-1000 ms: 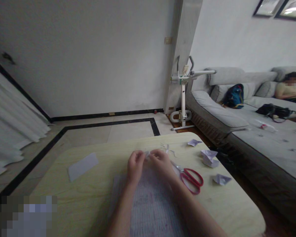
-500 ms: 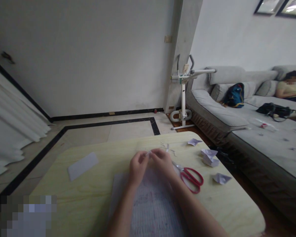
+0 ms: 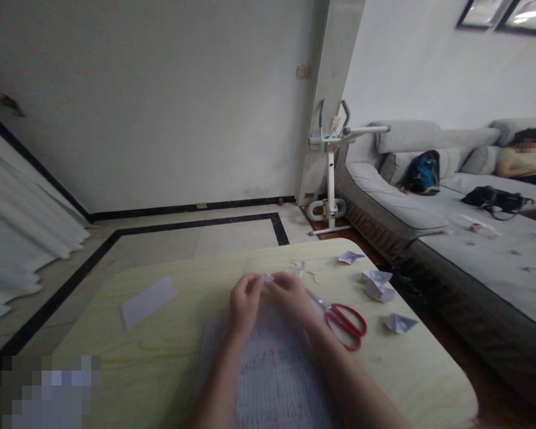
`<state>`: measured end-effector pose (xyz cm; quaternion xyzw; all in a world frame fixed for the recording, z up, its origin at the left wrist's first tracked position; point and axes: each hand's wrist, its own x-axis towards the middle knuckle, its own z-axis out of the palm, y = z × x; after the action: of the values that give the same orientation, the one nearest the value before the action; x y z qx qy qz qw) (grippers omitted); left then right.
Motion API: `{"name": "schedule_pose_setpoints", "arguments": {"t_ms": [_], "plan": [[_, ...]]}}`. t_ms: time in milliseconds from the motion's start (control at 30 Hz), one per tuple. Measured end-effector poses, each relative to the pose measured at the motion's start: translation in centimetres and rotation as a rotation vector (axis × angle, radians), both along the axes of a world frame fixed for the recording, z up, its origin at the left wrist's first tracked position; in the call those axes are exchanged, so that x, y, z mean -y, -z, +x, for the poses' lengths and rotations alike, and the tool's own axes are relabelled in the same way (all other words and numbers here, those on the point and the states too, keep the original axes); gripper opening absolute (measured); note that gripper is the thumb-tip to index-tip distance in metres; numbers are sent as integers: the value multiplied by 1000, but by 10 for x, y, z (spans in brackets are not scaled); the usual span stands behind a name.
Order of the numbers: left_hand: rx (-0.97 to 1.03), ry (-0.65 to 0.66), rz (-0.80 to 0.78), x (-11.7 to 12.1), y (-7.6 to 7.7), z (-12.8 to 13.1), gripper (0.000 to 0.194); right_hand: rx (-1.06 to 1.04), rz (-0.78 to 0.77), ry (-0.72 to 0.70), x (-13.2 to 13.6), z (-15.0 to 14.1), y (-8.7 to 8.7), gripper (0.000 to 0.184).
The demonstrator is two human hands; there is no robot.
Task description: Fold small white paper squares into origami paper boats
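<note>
Between the fingertips of my left hand (image 3: 245,302) and my right hand (image 3: 291,297) is a small folded piece of white paper (image 3: 267,277). Both hands are closed in a pinch on it, and most of the paper is hidden by the fingers. Under my forearms lies a written sheet of paper (image 3: 279,375). To the right of my right hand rest scissors with red handles (image 3: 347,326), their blades partly behind the hand. Several thin paper scraps (image 3: 302,269) lie just beyond it.
Folded paper pieces (image 3: 377,285) stand along the right side of the wooden table (image 3: 161,363). A white paper rectangle (image 3: 148,301) lies at the left. Beyond are an exercise machine (image 3: 331,173) and a grey sofa (image 3: 482,256), where a person (image 3: 516,161) sits.
My hands have shifted very slightly left while keeping their pinch on the small paper. The whole view has moved a little; the things on the table lie as before.
</note>
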<state>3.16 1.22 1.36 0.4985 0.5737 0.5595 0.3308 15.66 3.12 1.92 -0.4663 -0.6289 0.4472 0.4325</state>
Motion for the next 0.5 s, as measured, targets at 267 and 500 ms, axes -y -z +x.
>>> {"name": "schedule_pose_setpoints", "arguments": {"t_ms": [267, 500], "plan": [[-10, -9, 3, 2, -2, 2, 21, 109, 13, 69, 2, -2, -1, 16], [64, -3, -57, 0, 0, 1, 25, 269, 117, 66, 7, -3, -7, 14]]}}
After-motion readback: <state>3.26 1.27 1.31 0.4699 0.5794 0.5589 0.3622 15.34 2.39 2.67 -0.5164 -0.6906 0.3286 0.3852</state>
